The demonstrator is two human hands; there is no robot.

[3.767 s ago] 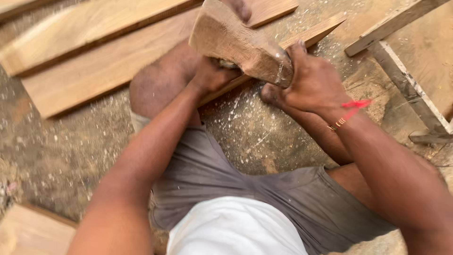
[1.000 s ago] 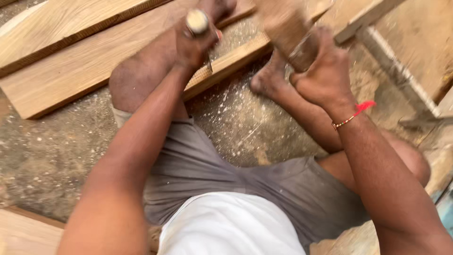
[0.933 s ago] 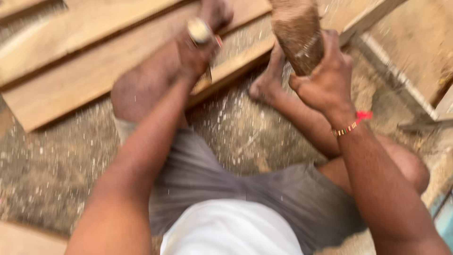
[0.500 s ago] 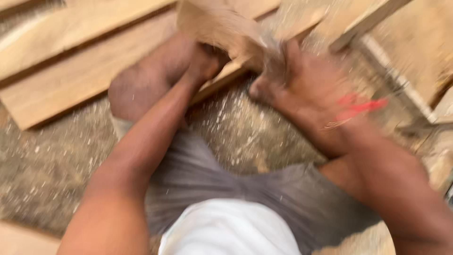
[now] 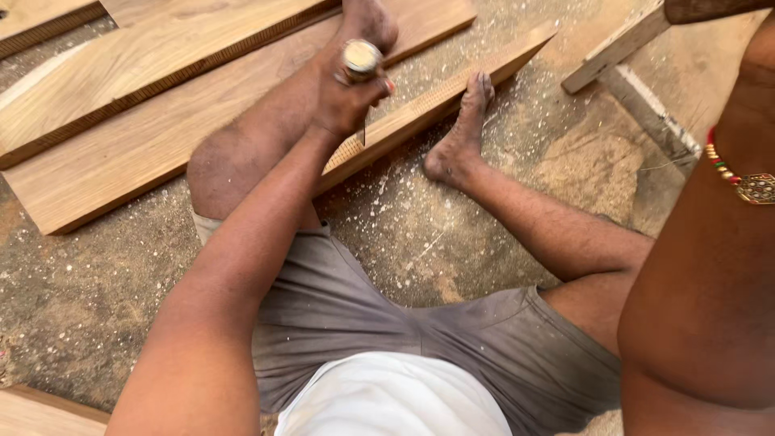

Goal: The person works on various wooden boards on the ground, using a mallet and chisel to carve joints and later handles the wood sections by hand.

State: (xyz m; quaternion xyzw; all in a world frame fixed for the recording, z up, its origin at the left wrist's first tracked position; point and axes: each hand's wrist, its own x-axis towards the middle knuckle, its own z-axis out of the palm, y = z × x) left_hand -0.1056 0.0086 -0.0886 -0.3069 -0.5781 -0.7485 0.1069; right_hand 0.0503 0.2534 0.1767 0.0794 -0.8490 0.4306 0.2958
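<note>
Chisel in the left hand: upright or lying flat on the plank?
Upright. The left hand grips the chisel with its butt end facing the camera, the blade pointing down onto the narrow plank's notched edge.

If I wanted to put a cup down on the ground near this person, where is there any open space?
The widest open ground is the dusty patch outside the bent leg, between the long boards and a board corner at the bottom edge. A smaller patch lies between the legs, below the narrow plank. Around the left hand gripping the chisel it is crowded.

dusty ground (image 5: 97, 299) w/ sawdust; wood planks (image 5: 161, 121) flat on it, narrow carved strip (image 5: 452, 93) alongside.
</note>
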